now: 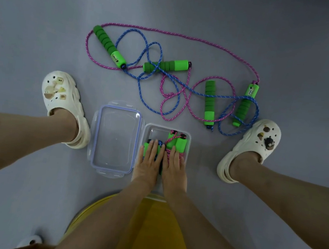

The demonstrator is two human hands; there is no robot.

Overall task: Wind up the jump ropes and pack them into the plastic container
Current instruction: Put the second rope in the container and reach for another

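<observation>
Green-handled ropes (pixel 180 144) in plastic container (pixel 159 126), left hand (pixel 149 162), right hand (pixel 174 166) palms-down on them, fingers (pixel 155 148) straight, close together

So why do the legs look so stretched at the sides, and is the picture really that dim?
Head view: the wide-angle lens stretches whatever sits near the edges, so the legs fan outward; head view: light is dim, soft, bluish, the floor darkening toward the corners, no hard shadows; head view: faint sheen on the clear lid, loose ropes fairly sharp.
</observation>
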